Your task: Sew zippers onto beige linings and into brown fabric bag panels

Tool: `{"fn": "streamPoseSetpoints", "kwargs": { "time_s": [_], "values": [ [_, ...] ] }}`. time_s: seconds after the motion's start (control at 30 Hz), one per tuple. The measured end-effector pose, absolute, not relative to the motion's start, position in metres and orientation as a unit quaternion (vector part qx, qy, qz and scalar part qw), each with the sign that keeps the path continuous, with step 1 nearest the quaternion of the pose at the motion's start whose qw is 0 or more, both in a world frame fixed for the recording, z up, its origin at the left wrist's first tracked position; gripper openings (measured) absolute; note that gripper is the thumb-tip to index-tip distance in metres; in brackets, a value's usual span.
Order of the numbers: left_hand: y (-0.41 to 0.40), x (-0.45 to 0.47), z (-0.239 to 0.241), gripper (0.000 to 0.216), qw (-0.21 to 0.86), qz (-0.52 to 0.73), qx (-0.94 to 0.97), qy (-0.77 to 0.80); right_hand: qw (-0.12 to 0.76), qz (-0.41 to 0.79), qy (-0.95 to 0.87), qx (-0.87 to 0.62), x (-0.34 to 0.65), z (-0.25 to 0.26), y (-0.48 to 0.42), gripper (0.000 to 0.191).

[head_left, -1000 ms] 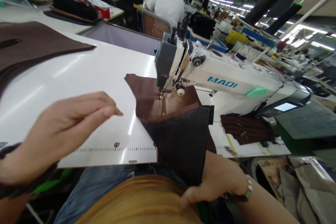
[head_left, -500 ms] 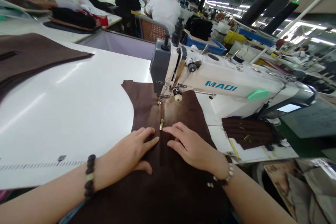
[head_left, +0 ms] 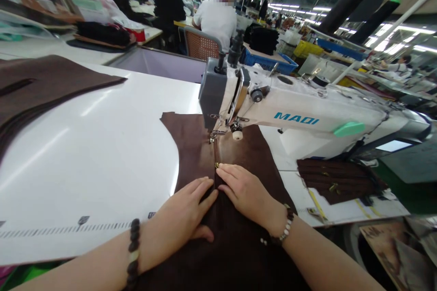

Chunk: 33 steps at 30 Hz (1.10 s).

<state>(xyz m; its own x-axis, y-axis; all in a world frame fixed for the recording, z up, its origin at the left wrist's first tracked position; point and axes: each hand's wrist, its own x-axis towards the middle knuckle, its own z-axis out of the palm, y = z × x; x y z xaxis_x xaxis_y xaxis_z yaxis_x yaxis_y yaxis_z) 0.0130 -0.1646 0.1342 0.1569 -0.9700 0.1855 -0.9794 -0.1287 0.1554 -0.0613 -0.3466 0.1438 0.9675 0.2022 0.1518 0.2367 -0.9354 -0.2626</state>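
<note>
A dark brown leather-like piece lies under the needle of a white sewing machine marked MAQI. A zipper runs down its middle, and only the gold top of the zipper pull shows. My right hand rests on the piece just right of the zipper, its outstretched fingertips touching and covering most of the pull. Left of the zipper, my left hand lies flat with its fingers spread and thumb out, pressing on the material. The presser foot stands above both hands at the zipper's far end.
More brown pieces are stacked at the left on the white table. Brown pieces with zippers lie beside the machine at right. Two black thread cones rise behind it. A person in white sits further back.
My right hand has moved onto the zipper pull, which was uncovered before. My left hand has come closer to the zipper. The whole view has shifted slightly.
</note>
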Motion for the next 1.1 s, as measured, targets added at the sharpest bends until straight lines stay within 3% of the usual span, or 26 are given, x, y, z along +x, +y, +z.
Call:
{"fn": "streamPoseSetpoints", "kwargs": {
  "time_s": [0.57, 1.1],
  "values": [
    [-0.163, 0.024, 0.131, 0.078, 0.083, 0.068, 0.733, -0.672, 0.133, 0.029, -0.068, -0.988, -0.058, 0.148, -0.349, 0.042],
    [-0.179, 0.060, 0.134, 0.076, 0.083, 0.069, 0.727, -0.677, 0.108, -0.032, 0.010, -0.994, -0.028, 0.135, -0.338, 0.045]
  ]
}}
